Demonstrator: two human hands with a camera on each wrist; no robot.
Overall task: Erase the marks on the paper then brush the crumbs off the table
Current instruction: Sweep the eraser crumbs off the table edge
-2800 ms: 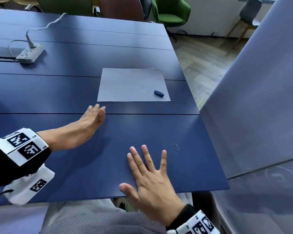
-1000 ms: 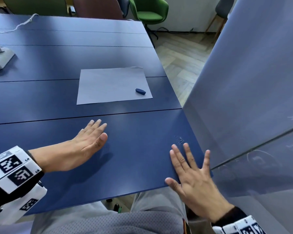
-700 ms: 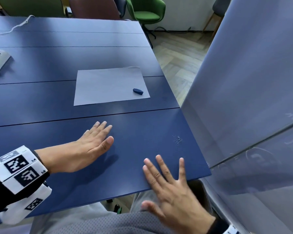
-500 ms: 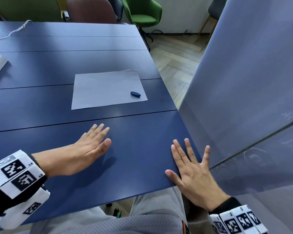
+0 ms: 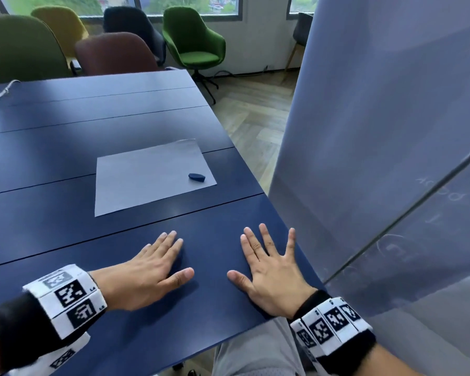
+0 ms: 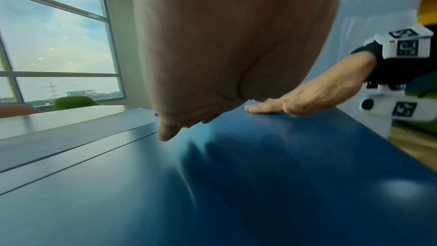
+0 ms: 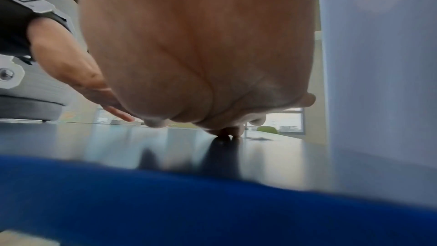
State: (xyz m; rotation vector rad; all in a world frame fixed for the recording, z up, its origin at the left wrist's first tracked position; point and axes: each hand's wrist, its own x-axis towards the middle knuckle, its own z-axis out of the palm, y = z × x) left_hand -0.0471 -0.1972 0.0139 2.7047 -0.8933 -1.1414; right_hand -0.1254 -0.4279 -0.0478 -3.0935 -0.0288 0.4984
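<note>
A sheet of paper lies flat on the blue table, with no marks that I can make out on it. A small dark blue eraser rests near the sheet's right front corner. Both hands lie palm down on the nearest table panel, in front of the paper. My left hand has its fingers straight and together. My right hand is spread flat close to the table's right edge. Neither holds anything. No crumbs show on the table in any view. In the left wrist view the right hand lies flat on the tabletop.
A tall grey-blue panel stands right beside the table's right edge. Several upholstered chairs, among them a green chair, stand beyond the far end. A white cable lies at the far left. My lap is below the near edge.
The right hand swept across the near right corner, where a small patch of crumbs lay; that patch no longer shows. Both hands now lie flat side by side. My view has tipped up.
</note>
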